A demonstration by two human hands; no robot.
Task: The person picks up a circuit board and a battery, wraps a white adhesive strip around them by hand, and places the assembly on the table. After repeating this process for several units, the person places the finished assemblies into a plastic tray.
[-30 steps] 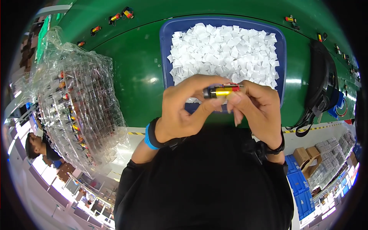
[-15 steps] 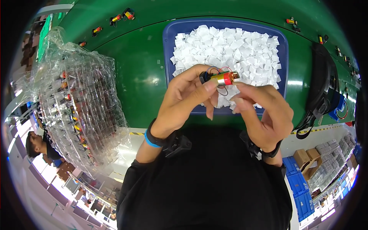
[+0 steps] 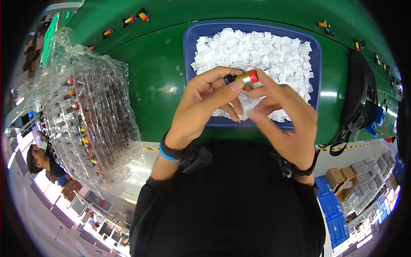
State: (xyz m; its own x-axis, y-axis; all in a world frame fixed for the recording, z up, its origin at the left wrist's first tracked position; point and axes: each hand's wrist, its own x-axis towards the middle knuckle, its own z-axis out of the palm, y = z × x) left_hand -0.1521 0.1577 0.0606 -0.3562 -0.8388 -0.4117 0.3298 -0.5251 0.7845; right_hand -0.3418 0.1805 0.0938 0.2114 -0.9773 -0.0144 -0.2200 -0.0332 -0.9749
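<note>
A small gold-and-red cylinder (image 3: 247, 79) with a black end piece and thin wires is held over the front of the tray. My left hand (image 3: 205, 100) grips it, with the thumb on the gold part and the fingers behind. The black end lies by my left index finger, and the red end points right. My right hand (image 3: 282, 111) is at the red end. Its index finger reaches up beside that end, and its thumb is spread away below, slightly blurred. Beyond both hands sits the blue tray (image 3: 317, 68), filled with small white paper pieces (image 3: 257, 49).
On the left stands a stack of clear plastic trays (image 3: 92, 111) in clear film, holding similar cylinders. More cylinders (image 3: 143, 16) lie along the far green surface (image 3: 156, 73). A black bag (image 3: 359, 94) is at the right. Blue crates (image 3: 332, 214) and cartons (image 3: 342, 180) stand lower right.
The held cylinder has shifted slightly up and left and now tilts upward at its red end. My right hand has moved left, and its thumb has parted from the index finger.
</note>
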